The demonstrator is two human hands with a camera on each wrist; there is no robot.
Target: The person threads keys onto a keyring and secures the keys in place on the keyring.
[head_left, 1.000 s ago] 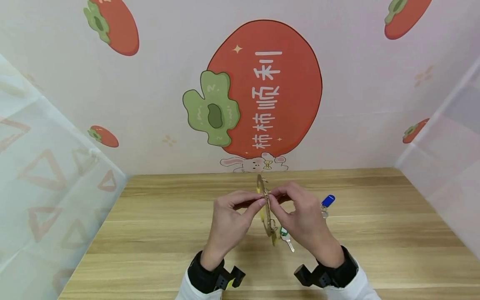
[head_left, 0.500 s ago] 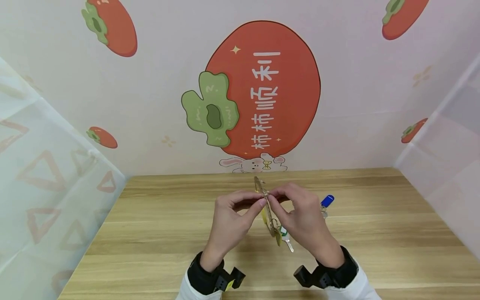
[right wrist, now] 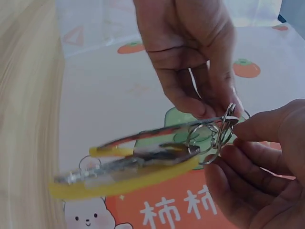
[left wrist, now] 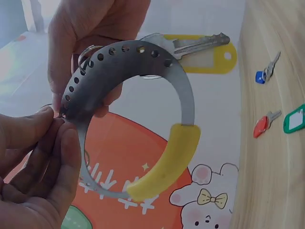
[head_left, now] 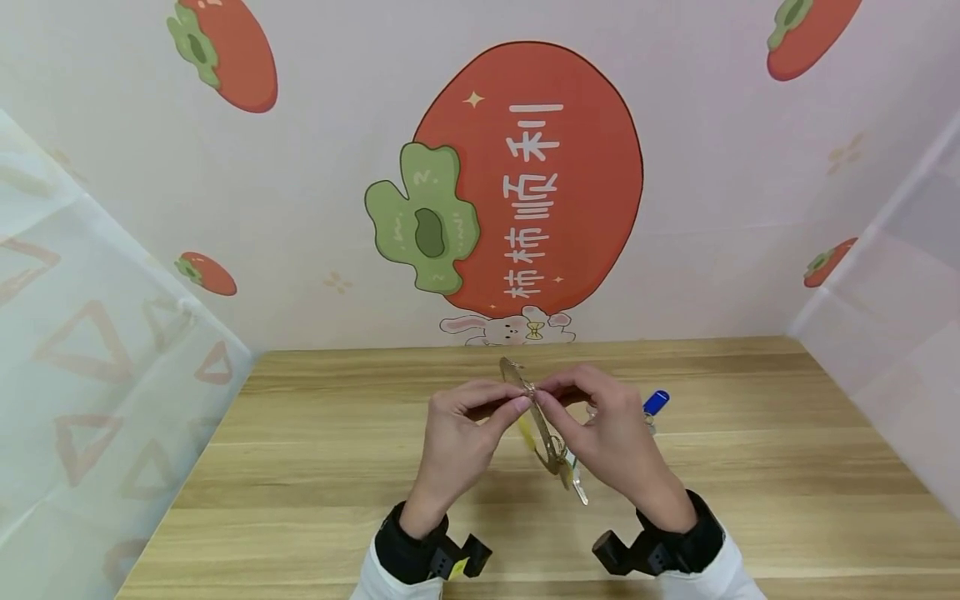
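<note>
A flat metal ring (head_left: 545, 433) with a row of small holes and a yellow sleeve (left wrist: 167, 164) hangs between the two hands. The left hand (head_left: 465, 433) pinches its upper part between thumb and fingers. Against the left fingertips, the right hand (head_left: 615, 425) pinches small metal rings (right wrist: 221, 136) at the ring's edge. A silver key (left wrist: 202, 44) with a yellow tag (left wrist: 227, 56) shows behind the ring in the left wrist view. The fingertips hide exactly how the small rings join the large one.
On the wooden table (head_left: 337, 467) lie a blue-tagged key (head_left: 656, 403), a red-tagged key (left wrist: 260, 127) and a green-tagged key (left wrist: 295, 119). The right hand partly covers these in the head view. A printed wall cloth (head_left: 315, 167) stands behind the table.
The large ring has turned and tilted, its top moving left and its lower end right, with the yellow tag. Both hands keep their pinch and have barely moved.
</note>
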